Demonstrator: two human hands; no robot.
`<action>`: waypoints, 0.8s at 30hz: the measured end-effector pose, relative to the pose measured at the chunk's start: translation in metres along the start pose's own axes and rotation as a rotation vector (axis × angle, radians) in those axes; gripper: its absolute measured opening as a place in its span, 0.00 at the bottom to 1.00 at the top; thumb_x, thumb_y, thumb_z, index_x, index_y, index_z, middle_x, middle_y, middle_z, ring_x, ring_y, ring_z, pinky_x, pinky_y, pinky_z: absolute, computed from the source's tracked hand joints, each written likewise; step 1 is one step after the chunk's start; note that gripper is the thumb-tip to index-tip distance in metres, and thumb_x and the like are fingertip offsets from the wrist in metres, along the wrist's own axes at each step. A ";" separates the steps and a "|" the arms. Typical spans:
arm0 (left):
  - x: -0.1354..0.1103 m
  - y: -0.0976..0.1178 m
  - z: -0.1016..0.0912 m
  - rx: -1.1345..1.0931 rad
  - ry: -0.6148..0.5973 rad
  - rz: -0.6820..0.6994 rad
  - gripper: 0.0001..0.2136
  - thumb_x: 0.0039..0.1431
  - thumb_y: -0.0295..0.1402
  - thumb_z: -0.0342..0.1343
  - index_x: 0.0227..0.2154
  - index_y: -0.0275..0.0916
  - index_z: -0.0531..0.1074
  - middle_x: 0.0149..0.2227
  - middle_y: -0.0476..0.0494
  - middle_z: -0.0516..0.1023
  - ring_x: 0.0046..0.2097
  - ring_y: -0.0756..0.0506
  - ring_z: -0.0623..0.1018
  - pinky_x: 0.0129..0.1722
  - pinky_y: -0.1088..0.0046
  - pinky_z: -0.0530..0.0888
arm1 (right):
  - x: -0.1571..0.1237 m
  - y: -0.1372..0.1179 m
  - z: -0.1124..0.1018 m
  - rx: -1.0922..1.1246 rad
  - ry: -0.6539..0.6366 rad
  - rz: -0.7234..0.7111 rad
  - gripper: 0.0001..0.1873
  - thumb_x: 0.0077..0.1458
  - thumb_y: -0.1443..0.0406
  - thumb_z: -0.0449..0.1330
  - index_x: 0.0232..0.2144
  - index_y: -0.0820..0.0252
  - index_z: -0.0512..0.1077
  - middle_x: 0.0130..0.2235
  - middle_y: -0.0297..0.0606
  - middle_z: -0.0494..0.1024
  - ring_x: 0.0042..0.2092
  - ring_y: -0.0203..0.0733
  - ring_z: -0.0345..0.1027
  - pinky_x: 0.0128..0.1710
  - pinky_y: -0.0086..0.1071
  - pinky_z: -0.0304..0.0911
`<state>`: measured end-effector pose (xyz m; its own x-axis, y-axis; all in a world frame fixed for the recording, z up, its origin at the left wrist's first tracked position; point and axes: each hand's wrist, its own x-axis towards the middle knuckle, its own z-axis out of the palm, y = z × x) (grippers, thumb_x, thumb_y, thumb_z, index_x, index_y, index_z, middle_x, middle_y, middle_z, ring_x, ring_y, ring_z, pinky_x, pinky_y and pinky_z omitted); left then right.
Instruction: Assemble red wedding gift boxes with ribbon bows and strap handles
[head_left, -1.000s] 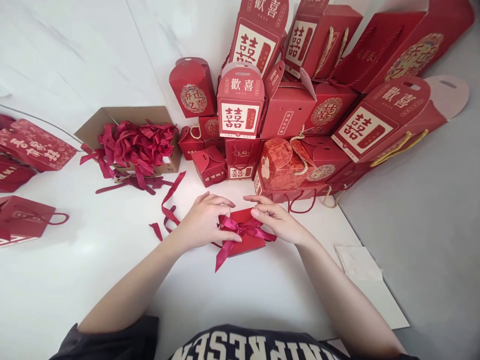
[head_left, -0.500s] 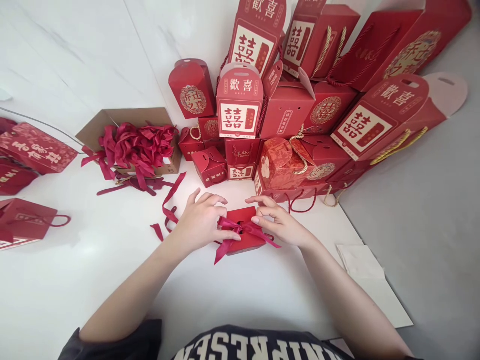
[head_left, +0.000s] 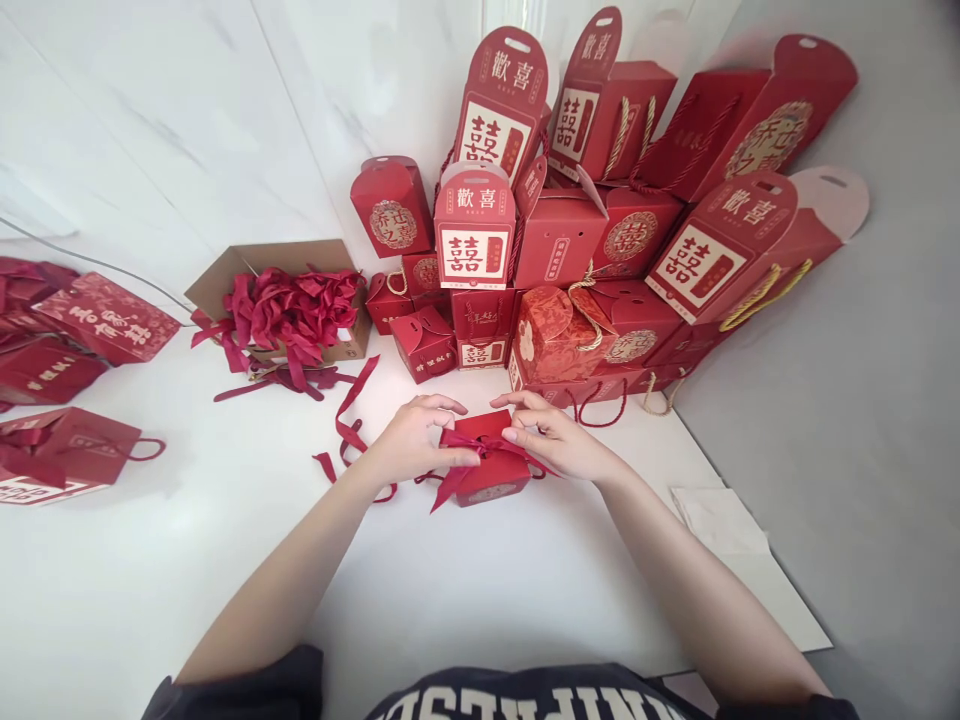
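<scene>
A small red gift box [head_left: 493, 485] stands on the white table in front of me, with a dark red ribbon [head_left: 487, 444] tied in a bow across its top. My left hand [head_left: 416, 440] grips the bow's left side, its thumb stretched along the ribbon and its index finger raised over the box. On the other side, my right hand [head_left: 559, 442] pinches the bow's right part between thumb and curled fingers, index finger extended. One ribbon tail hangs down at the box's front left. Dark red cord shows at both sides of the box. The fingertips behind the bow are partly hidden.
A cardboard box [head_left: 352, 340] full of red ribbons stands at the back left, with loose ribbon strips [head_left: 349, 432] in front. Stacked red gift boxes [head_left: 480, 240] fill the back right. More red boxes [head_left: 82, 450] lie at far left. White paper [head_left: 724, 520] lies right.
The view has tilted up a little. Both hands stay at the bow; the gift box's front face shows more, and the right ribbon tail is now less visible.
</scene>
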<state>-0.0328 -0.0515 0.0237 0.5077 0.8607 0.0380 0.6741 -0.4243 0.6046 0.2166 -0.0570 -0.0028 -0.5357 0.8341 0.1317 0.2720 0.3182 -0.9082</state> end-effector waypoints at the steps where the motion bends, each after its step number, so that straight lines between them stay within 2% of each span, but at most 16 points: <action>1: 0.003 0.000 0.002 -0.054 0.014 -0.015 0.22 0.53 0.55 0.59 0.20 0.39 0.72 0.51 0.43 0.77 0.53 0.40 0.74 0.57 0.59 0.68 | 0.002 -0.002 -0.002 0.007 -0.018 -0.007 0.23 0.64 0.52 0.54 0.21 0.59 0.67 0.57 0.41 0.68 0.59 0.46 0.63 0.61 0.44 0.55; 3: 0.009 0.003 0.006 -0.094 0.070 -0.051 0.24 0.59 0.53 0.54 0.18 0.39 0.71 0.49 0.43 0.78 0.52 0.42 0.75 0.55 0.61 0.69 | 0.009 -0.007 -0.007 0.033 -0.049 -0.022 0.24 0.64 0.51 0.54 0.21 0.59 0.68 0.56 0.40 0.70 0.58 0.46 0.65 0.60 0.43 0.57; 4: 0.012 0.004 0.009 -0.086 0.090 -0.061 0.24 0.59 0.53 0.54 0.17 0.39 0.70 0.48 0.44 0.79 0.51 0.42 0.76 0.55 0.61 0.69 | 0.013 -0.010 -0.008 0.051 -0.058 -0.027 0.25 0.64 0.51 0.54 0.21 0.59 0.69 0.56 0.40 0.70 0.58 0.46 0.65 0.60 0.43 0.57; 8: 0.019 0.005 0.014 -0.020 0.087 -0.042 0.22 0.51 0.54 0.61 0.17 0.39 0.71 0.44 0.45 0.81 0.50 0.40 0.76 0.59 0.56 0.64 | 0.028 -0.014 -0.008 0.111 -0.044 -0.039 0.27 0.65 0.49 0.51 0.22 0.58 0.73 0.55 0.39 0.72 0.58 0.45 0.65 0.60 0.41 0.57; 10: 0.021 0.002 0.014 0.002 0.102 -0.018 0.23 0.50 0.55 0.62 0.17 0.40 0.71 0.44 0.46 0.81 0.52 0.39 0.74 0.61 0.54 0.60 | 0.033 -0.011 -0.005 0.128 -0.029 -0.045 0.27 0.65 0.48 0.50 0.26 0.58 0.76 0.54 0.38 0.74 0.57 0.44 0.66 0.60 0.40 0.56; 12: 0.022 -0.001 0.015 -0.027 0.115 0.009 0.22 0.50 0.54 0.62 0.17 0.39 0.71 0.44 0.45 0.81 0.52 0.40 0.74 0.60 0.56 0.61 | 0.035 -0.007 -0.002 0.150 -0.011 -0.040 0.27 0.65 0.47 0.50 0.28 0.58 0.76 0.53 0.38 0.75 0.56 0.43 0.67 0.60 0.39 0.57; 14: 0.023 -0.004 0.016 -0.110 0.109 0.014 0.21 0.50 0.52 0.63 0.18 0.39 0.71 0.41 0.45 0.80 0.49 0.42 0.75 0.55 0.61 0.66 | 0.036 -0.003 0.000 0.170 0.015 -0.028 0.30 0.65 0.46 0.49 0.24 0.59 0.75 0.52 0.40 0.75 0.55 0.43 0.68 0.59 0.39 0.57; 16: 0.024 -0.005 0.017 -0.179 0.086 -0.003 0.22 0.49 0.52 0.64 0.17 0.38 0.68 0.33 0.47 0.78 0.41 0.44 0.76 0.45 0.67 0.70 | 0.035 0.000 0.000 0.184 0.040 -0.017 0.31 0.64 0.46 0.49 0.21 0.60 0.73 0.52 0.41 0.75 0.55 0.44 0.68 0.59 0.39 0.58; 19: 0.026 -0.001 0.017 -0.184 0.042 -0.032 0.25 0.50 0.53 0.62 0.15 0.38 0.62 0.24 0.50 0.71 0.31 0.48 0.71 0.33 0.71 0.68 | 0.033 0.000 0.000 0.190 0.050 -0.025 0.30 0.64 0.46 0.50 0.21 0.60 0.73 0.51 0.40 0.74 0.54 0.44 0.68 0.58 0.39 0.59; 24: 0.029 0.006 0.014 -0.071 0.072 -0.068 0.27 0.53 0.53 0.59 0.13 0.37 0.59 0.19 0.53 0.65 0.26 0.51 0.66 0.33 0.71 0.66 | 0.030 -0.007 -0.005 0.161 0.023 -0.051 0.26 0.64 0.48 0.51 0.25 0.57 0.76 0.51 0.39 0.74 0.53 0.44 0.68 0.57 0.40 0.60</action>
<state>-0.0068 -0.0328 0.0177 0.4202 0.9060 0.0507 0.6645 -0.3453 0.6627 0.2024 -0.0320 0.0089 -0.5266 0.8294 0.1863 0.1123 0.2851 -0.9519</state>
